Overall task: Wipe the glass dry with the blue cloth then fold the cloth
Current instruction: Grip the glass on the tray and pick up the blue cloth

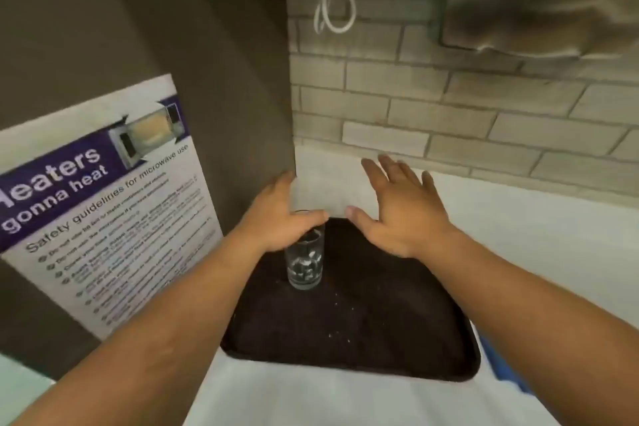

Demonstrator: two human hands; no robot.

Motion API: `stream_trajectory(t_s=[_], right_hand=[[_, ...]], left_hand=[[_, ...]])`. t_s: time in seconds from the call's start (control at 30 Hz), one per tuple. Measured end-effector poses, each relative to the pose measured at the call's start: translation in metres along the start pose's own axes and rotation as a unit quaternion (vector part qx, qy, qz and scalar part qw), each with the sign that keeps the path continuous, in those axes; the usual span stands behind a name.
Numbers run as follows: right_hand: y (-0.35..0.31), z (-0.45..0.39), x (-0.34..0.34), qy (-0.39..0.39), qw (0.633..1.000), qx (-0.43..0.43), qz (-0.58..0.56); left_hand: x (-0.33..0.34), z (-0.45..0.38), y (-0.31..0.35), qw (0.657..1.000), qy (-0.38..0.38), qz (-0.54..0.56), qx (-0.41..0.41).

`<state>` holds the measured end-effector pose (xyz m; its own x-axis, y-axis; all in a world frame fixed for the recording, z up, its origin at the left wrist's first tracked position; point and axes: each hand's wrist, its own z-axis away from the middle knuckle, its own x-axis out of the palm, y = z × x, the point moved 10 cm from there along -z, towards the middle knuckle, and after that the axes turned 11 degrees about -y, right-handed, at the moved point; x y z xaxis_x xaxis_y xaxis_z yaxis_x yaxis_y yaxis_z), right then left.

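This is a shared kitchenette: a purple-and-white microwave safety poster (103, 204) hangs on a dark cabinet side, pale brick tiles (449, 104) back the white counter (536, 235), which carries a dark tray (363, 332).

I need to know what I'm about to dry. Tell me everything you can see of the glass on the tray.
The glass is a clear, straight-sided tumbler standing upright near the far left part of a dark tray. It looks like plain transparent glass with a thick base; bright glints inside may be water drops, though that is uncertain. The left hand hovers open over its rim, hiding part of it; contact cannot be judged. The right hand is apart from it, open.
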<state>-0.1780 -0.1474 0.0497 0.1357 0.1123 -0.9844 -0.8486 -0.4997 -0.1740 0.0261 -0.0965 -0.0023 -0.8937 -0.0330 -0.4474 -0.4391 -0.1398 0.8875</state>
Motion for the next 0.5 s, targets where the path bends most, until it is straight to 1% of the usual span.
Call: stream_trajectory(t_s=[0.03,0.1,0.17,0.2,0.27,0.4,0.5], right_hand=[[0.003,0.009,0.016,-0.027,1.0,0.001,-0.008],[0.014,0.026,0.047,-0.053,0.998,-0.004,-0.017],[0.032,0.048,0.077,-0.074,0.996,0.006,-0.054],[0.044,0.057,0.086,-0.077,0.994,0.016,-0.072],[0.072,0.076,0.101,-0.083,0.99,0.044,-0.107],[0.135,0.113,0.122,-0.08,0.98,0.094,-0.157],[0.176,0.132,0.131,-0.076,0.978,0.112,-0.156]], left_hand=[[0.011,-0.005,-0.021,0.998,-0.02,0.043,-0.04],[0.038,-0.004,-0.057,0.987,-0.101,0.103,-0.074],[0.046,-0.007,-0.076,0.987,-0.094,0.128,-0.04],[0.051,-0.007,-0.073,0.988,-0.084,0.127,-0.021],[0.061,-0.01,-0.062,0.991,-0.067,0.117,0.015],[0.102,-0.017,-0.038,0.992,-0.062,0.091,0.059],[0.138,-0.027,-0.019,0.991,-0.064,0.084,0.087]])
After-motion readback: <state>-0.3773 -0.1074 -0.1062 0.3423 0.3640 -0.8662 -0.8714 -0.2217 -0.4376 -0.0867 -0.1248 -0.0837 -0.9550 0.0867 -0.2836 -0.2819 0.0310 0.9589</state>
